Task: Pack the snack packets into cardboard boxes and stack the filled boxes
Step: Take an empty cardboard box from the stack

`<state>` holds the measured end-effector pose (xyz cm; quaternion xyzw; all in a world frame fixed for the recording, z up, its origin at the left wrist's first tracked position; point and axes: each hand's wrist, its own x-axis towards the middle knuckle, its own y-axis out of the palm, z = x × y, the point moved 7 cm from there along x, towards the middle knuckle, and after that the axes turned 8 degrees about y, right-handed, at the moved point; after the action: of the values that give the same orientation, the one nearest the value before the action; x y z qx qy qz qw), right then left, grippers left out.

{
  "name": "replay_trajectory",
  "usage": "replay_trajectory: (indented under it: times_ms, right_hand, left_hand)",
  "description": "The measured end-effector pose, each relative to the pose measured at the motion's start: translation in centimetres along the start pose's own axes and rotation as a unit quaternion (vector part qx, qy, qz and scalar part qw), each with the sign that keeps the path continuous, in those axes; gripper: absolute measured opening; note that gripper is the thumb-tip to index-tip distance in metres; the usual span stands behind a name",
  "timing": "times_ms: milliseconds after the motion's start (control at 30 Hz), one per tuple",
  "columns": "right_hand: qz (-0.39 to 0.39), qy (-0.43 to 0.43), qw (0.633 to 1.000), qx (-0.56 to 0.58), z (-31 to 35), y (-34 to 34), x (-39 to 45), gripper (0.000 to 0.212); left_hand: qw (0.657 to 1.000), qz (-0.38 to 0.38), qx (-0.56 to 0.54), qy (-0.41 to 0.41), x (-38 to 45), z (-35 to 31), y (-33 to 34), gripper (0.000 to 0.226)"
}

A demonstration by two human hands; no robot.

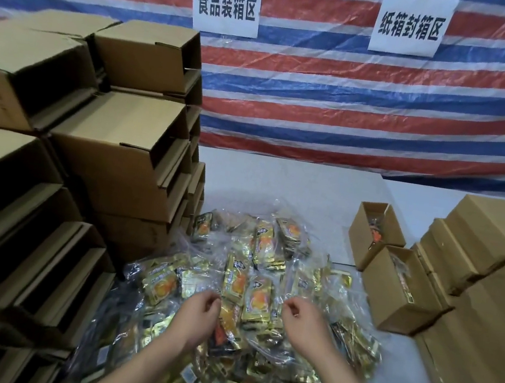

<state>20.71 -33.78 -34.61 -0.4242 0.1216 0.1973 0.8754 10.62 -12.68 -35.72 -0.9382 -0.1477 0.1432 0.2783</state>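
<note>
A heap of gold snack packets (253,275) in clear plastic bags covers the white table in front of me. My left hand (198,314) and my right hand (304,322) hover over the heap's near middle, fingers curled, each pinching the clear plastic wrap (253,283) stretched over the packets. Two open cardboard boxes (399,287) with packets inside lie to the right of the heap. Stacks of open empty boxes (115,154) rise on the left.
More cardboard boxes (478,317) are stacked at the right edge. A striped red, white and blue tarp (352,108) with two white paper signs hangs behind. Bare white table (294,184) lies beyond the heap.
</note>
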Motion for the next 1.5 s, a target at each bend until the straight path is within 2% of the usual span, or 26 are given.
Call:
replay_trajectory:
  times_ms: [133,333,567,667,767,933,1067,1333,1500]
  right_hand:
    - [0.012,-0.035,0.998,0.041,3.7,0.4,0.5,0.026]
    - [-0.006,-0.144,0.987,0.069,15.3,-1.8,0.8,0.033]
    - [-0.034,-0.289,0.954,0.069,30.4,-4.5,-0.4,0.036]
    - [-0.048,-0.335,0.94,0.045,36.0,-4.7,-1.1,0.046]
    - [-0.051,-0.36,0.931,0.023,40.2,-4.5,-1.5,0.058]
    - [-0.031,-0.373,0.927,0.001,44.1,-3.7,-1.1,0.072]
    - [-0.01,-0.369,0.929,-0.032,45.3,-2.9,-0.2,0.078]
    - [-0.006,-0.35,0.936,-0.047,45.5,-2.4,1.1,0.079]
    - [-0.005,-0.338,0.939,-0.053,45.1,-2.6,1.5,0.079]
  left_hand:
    - [0.997,-0.065,0.006,0.05,0.6,-3.0,-3.6,0.017]
    - [0.965,-0.22,0.039,0.136,0.7,-9.6,-13.5,0.022]
    - [0.879,-0.409,0.135,0.206,-0.3,-16.1,-26.7,0.027]
    - [0.827,-0.469,0.228,0.211,-0.6,-18.2,-31.6,0.028]
    - [0.797,-0.474,0.336,0.163,0.3,-18.9,-35.6,0.035]
    - [0.804,-0.397,0.441,0.035,3.2,-17.6,-39.4,0.051]
    - [0.793,-0.35,0.497,-0.034,4.5,-15.7,-40.8,0.059]
    - [0.788,-0.36,0.494,-0.071,5.1,-14.3,-42.3,0.069]
    - [0.774,-0.358,0.518,-0.062,4.9,-14.7,-42.6,0.045]
